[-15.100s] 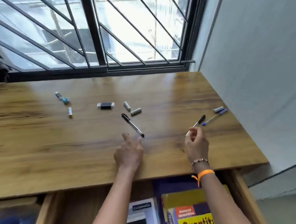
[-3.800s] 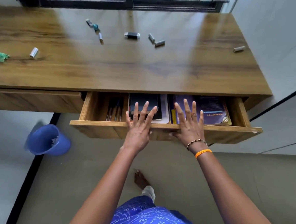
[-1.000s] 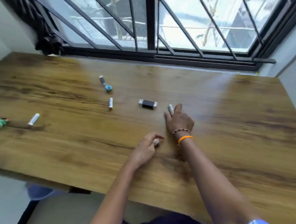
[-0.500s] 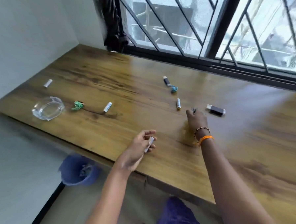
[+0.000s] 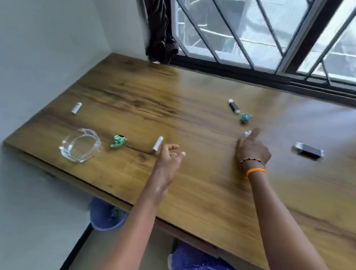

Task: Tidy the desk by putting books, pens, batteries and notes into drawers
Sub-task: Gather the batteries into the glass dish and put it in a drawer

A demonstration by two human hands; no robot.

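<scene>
Several small silver batteries lie on the wooden desk (image 5: 196, 191). One battery (image 5: 158, 143) sits just left of my left hand (image 5: 168, 162), whose curled fingers hold a small pale battery. My right hand (image 5: 253, 151) reaches forward, thumb and index finger closing on another battery (image 5: 246, 133); its other fingers are curled under. A third battery (image 5: 76, 108) lies far left near the wall. A green crumpled note (image 5: 118, 141) and a teal one (image 5: 245, 118) also lie on the desk. No drawer is in view.
A glass ashtray (image 5: 80, 145) stands near the desk's left front edge. A black stick-shaped item (image 5: 233, 106) lies beyond the teal note, and a black and silver one (image 5: 309, 150) lies right of my right hand. A blue bin (image 5: 107, 217) stands below.
The view swung left along the desk. My right hand moved forward-left onto another battery. My left hand, still holding its battery, moved up beside the battery near the green note.
</scene>
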